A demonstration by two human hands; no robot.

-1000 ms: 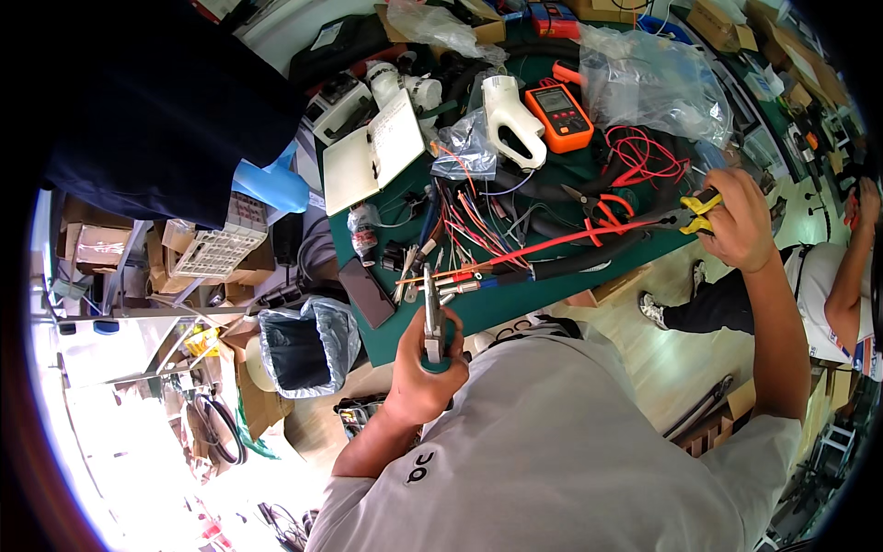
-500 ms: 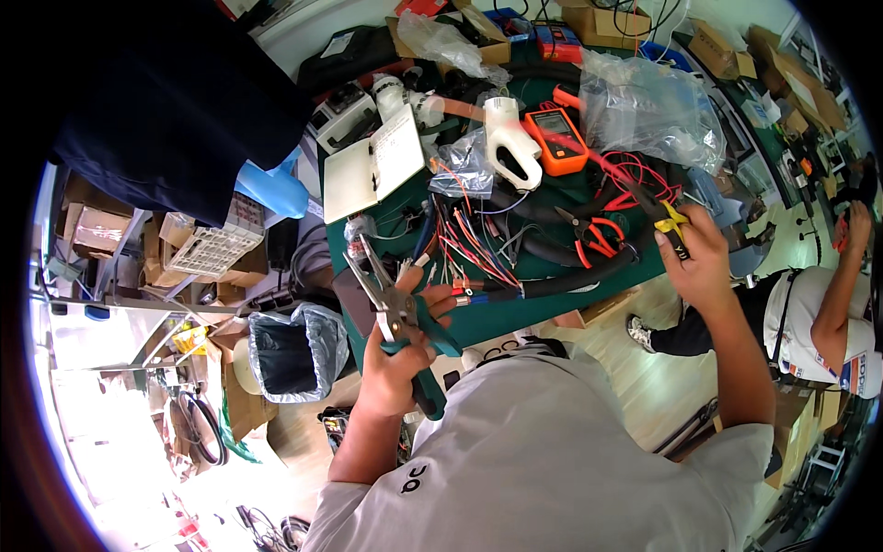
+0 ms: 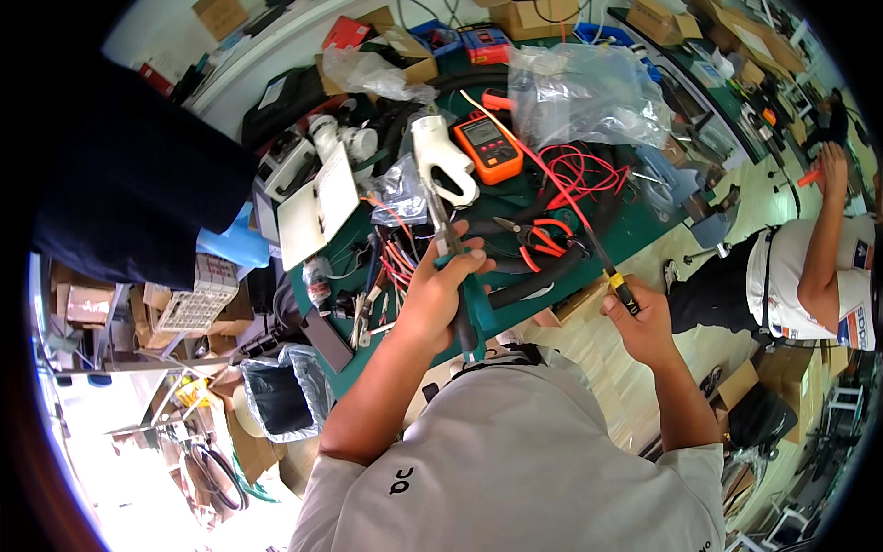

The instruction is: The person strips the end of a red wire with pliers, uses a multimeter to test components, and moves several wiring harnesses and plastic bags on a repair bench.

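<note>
My left hand (image 3: 440,293) grips a metal hand tool with teal-and-black handles (image 3: 469,308), its long head raised over the bundle of loose wires (image 3: 386,276). My right hand (image 3: 636,317) is closed on a yellow-and-black handled tool (image 3: 621,290); a long red lead (image 3: 552,178) runs up from it across the bench. Orange-handled pliers (image 3: 538,239) lie between my hands on the green bench mat (image 3: 515,308). Beyond them sit a white plastic housing (image 3: 441,161), an orange meter (image 3: 487,147) and coiled red wire (image 3: 598,175).
An open white notebook (image 3: 313,216) and dark phone (image 3: 326,340) lie on the bench's left. Plastic bags (image 3: 589,97) and boxes (image 3: 533,18) crowd the back. A lined bin (image 3: 276,396) stands left below. Another person (image 3: 809,276) is at the right.
My left hand has moved forward and right, raising its tool over the wires. My right hand has come leftward and down, and the red lead has swung up toward the back.
</note>
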